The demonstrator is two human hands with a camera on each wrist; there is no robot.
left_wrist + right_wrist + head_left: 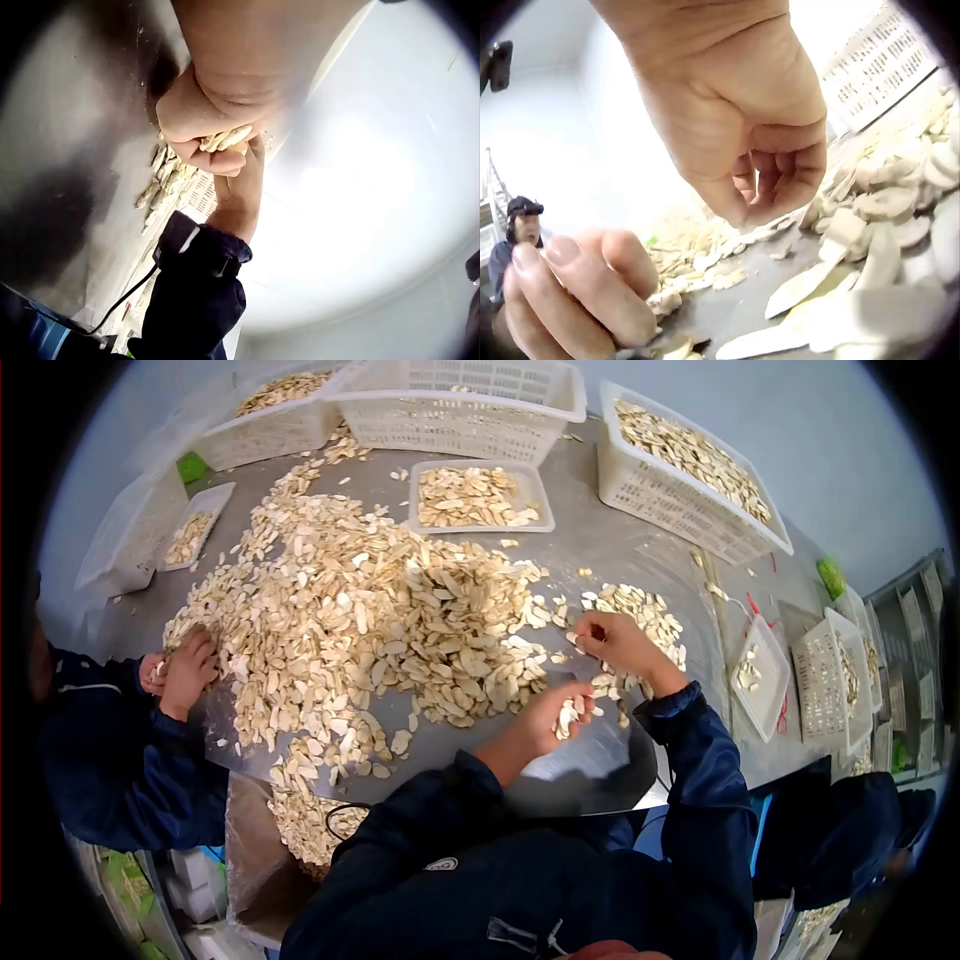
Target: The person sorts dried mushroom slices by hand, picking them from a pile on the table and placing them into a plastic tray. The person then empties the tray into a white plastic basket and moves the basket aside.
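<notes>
My left hand [556, 717] curls around several pale, flat oval slices [226, 139], which show between its thumb and fingers in the left wrist view. Just ahead of it and to the right, my right hand [622, 644] reaches down over the table with fingers bent and thumb tip meeting fingertips. No slice shows between those tips in the right wrist view. A small heap of slices [645, 610] lies beyond and beside the right hand. Left of both hands spreads the large pile of the same slices [350, 600] on the metal table [560, 780].
A shallow white tray of slices [415, 520] stands behind the pile. Perforated white baskets [690, 510] line the far side. At right lies a small tray [765, 710]. Another person's hands [187, 670] rest at the pile's left edge. A lined box of slices [250, 850] sits below the table edge.
</notes>
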